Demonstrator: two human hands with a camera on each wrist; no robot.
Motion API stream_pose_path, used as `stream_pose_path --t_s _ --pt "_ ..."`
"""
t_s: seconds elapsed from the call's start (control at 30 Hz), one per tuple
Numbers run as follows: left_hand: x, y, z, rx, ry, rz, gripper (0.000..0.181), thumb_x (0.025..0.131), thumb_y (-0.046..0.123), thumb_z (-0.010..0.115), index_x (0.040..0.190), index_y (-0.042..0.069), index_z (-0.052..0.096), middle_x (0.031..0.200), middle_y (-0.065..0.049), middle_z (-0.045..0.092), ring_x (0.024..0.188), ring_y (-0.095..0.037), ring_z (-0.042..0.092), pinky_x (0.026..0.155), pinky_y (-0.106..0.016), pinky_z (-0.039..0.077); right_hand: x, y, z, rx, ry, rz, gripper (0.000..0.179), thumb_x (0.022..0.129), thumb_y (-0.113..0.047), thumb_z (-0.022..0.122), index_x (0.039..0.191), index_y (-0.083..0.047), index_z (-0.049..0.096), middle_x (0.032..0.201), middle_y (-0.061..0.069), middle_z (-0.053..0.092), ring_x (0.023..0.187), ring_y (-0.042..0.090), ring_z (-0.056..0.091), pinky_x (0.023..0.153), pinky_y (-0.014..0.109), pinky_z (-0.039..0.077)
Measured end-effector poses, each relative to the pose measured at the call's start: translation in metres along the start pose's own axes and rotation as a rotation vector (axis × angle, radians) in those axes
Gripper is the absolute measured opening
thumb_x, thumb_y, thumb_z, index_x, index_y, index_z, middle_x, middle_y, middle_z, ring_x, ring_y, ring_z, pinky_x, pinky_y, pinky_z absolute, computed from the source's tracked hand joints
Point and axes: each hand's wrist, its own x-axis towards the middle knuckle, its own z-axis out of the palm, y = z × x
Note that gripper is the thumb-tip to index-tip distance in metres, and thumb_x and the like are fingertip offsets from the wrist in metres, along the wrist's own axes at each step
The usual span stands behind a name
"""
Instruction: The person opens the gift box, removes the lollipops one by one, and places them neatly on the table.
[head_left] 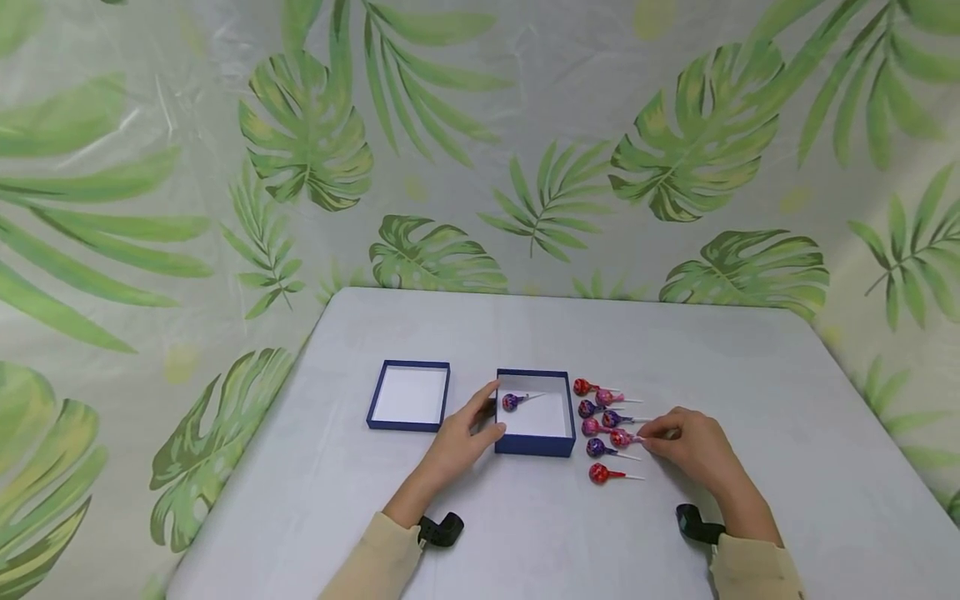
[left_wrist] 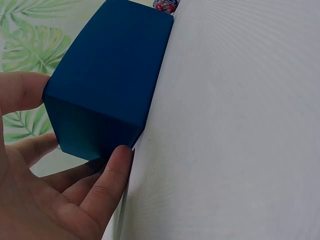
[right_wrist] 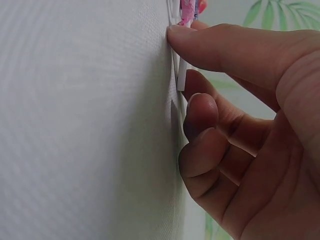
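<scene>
An open blue box (head_left: 534, 446) with a white inside stands mid-table, and one purple-wrapped lollipop (head_left: 511, 402) lies in it. My left hand (head_left: 459, 435) rests against the box's left side, thumb by the front corner, index finger farther back. The left wrist view shows relaxed, spread fingers (left_wrist: 112, 175) touching the box's outer walls (left_wrist: 107, 60). Right of the box, my right hand (head_left: 693, 446) pinches the white stick (right_wrist: 182, 75) of a pink-wrapped lollipop (head_left: 621, 438) between thumb and index finger. Its other fingers are curled in.
Several more lollipops in red, pink and purple wrappers lie right of the box, including a red one (head_left: 598, 473) nearest me. A blue-rimmed lid (head_left: 405, 426) lies inside-up to the left. The white table (head_left: 555, 533) meets a leaf-patterned backdrop (head_left: 540, 217).
</scene>
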Motion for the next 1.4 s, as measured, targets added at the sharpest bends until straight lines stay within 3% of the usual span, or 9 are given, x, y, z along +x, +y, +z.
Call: stream_pose_path --t_s 0.33,0.53,0.73,1.4 --pt "0.000 0.001 -0.001 -0.003 -0.004 -0.004 0.067 0.099 0.033 0.063 0.159 0.032 0.032 0.155 -0.014 0.042 0.140 -0.029 0.044 0.114 -0.045 0.037 0.000 -0.001 -0.002 0.008 -0.018 0.001 0.010 0.086 -0.022 0.081 0.096 -0.019 0.081 0.099 0.001 0.067 0.089 0.023 0.058 0.071 0.035 0.047" --pt "0.003 0.003 0.000 -0.006 -0.010 0.002 0.068 0.099 0.034 0.063 0.159 0.031 0.031 0.156 -0.011 0.042 0.140 -0.028 0.043 0.114 -0.044 0.036 -0.002 0.002 -0.012 0.011 -0.015 0.032 0.023 0.086 -0.025 0.080 0.108 -0.017 0.078 0.101 0.003 0.068 0.092 0.025 0.059 0.076 0.039 0.051" --pt "0.002 0.003 0.000 0.005 -0.015 -0.008 0.068 0.099 0.034 0.063 0.159 0.031 0.031 0.155 -0.011 0.044 0.140 -0.027 0.044 0.114 -0.043 0.036 -0.005 0.003 -0.019 0.025 -0.012 0.070 0.027 0.088 -0.027 0.079 0.112 -0.015 0.076 0.097 0.003 0.068 0.089 0.026 0.059 0.067 0.033 0.049" --pt "0.000 0.002 -0.001 -0.002 -0.007 -0.019 0.068 0.099 0.037 0.063 0.159 0.032 0.032 0.154 -0.011 0.045 0.140 -0.027 0.045 0.114 -0.044 0.036 0.001 -0.031 -0.027 0.038 0.016 0.037 0.028 0.090 -0.028 0.077 0.114 -0.014 0.075 0.103 0.006 0.070 0.090 0.026 0.057 0.065 0.032 0.047"
